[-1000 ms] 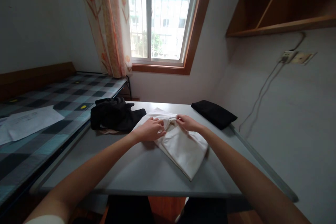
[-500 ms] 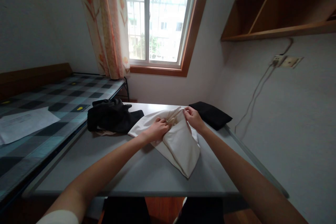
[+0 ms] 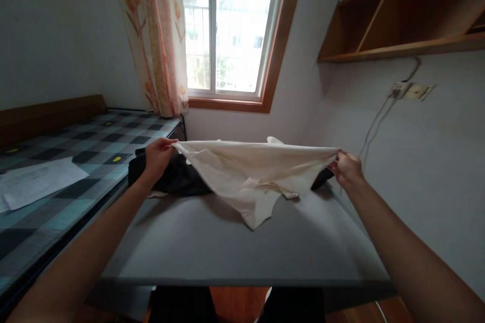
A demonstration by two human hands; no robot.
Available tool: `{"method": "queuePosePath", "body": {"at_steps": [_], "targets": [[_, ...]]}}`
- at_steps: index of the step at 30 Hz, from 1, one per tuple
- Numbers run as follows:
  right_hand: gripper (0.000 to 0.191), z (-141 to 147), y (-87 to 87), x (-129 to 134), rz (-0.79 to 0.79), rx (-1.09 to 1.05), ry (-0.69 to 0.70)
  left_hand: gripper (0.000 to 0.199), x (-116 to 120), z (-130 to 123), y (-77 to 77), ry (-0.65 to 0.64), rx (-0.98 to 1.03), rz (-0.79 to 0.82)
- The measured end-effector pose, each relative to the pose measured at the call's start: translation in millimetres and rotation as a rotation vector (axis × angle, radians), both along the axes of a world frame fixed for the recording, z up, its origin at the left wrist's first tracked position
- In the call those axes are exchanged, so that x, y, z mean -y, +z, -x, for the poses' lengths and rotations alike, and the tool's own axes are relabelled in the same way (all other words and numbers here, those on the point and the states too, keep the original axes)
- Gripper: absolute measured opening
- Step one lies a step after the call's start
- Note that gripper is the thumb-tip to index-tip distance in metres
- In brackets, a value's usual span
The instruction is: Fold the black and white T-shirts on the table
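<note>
A cream-white cloth garment is stretched wide between my two hands above the table, its top edge nearly straight and its lower part hanging to a point. My left hand pinches its left corner, in front of a crumpled black garment on the table. At the other end, my right hand is closed on the right corner, beside a black cloth mostly hidden behind the cream one.
The grey table lies in front of me. On the left is a bed with a checkered cover and a paper sheet. A window and curtain are behind; a wooden shelf hangs at upper right.
Both hands have moved apart, the left one leftward and the right one rightward. The cream garment, bunched on the table before, is now lifted and pulled taut between them.
</note>
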State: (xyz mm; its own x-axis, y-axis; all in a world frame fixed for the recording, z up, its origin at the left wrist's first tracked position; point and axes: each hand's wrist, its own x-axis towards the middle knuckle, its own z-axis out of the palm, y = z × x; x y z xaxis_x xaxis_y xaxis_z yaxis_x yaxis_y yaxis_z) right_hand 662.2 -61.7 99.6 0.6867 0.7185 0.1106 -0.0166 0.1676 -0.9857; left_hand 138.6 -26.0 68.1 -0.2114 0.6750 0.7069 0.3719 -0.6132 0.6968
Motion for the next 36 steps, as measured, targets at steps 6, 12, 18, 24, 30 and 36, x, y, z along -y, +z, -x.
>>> {"method": "queuePosePath", "body": {"at_steps": [6, 12, 18, 24, 30, 36], "targets": [[0.012, 21, 5.8, 0, -0.1, -0.03, 0.107, 0.015, 14, -5, 8.1, -0.039, -0.14, 0.005], [0.03, 155, 32.0, 15, -0.173, 0.095, 0.845, 0.074, 31, -122, 16.7, -0.347, -0.381, -0.012], [0.039, 192, 48.0, 16, -0.28, 0.21, 1.012, 0.024, 14, -144, 27.3, -0.339, -0.392, 0.105], [0.024, 92, 18.0, -24, -0.03, 0.321, 0.502, 0.033, -2, -24, 114.5, 0.324, -0.047, -0.189], [0.017, 9, -43.2, -33, 0.391, 0.918, 0.189, 0.023, -6, 73, 95.4, 0.695, -0.468, -0.161], [0.061, -13, -82.8, -17, 0.666, 1.362, 0.15, 0.04, -6, 90, -6.4, 0.173, -0.929, 0.173]]}}
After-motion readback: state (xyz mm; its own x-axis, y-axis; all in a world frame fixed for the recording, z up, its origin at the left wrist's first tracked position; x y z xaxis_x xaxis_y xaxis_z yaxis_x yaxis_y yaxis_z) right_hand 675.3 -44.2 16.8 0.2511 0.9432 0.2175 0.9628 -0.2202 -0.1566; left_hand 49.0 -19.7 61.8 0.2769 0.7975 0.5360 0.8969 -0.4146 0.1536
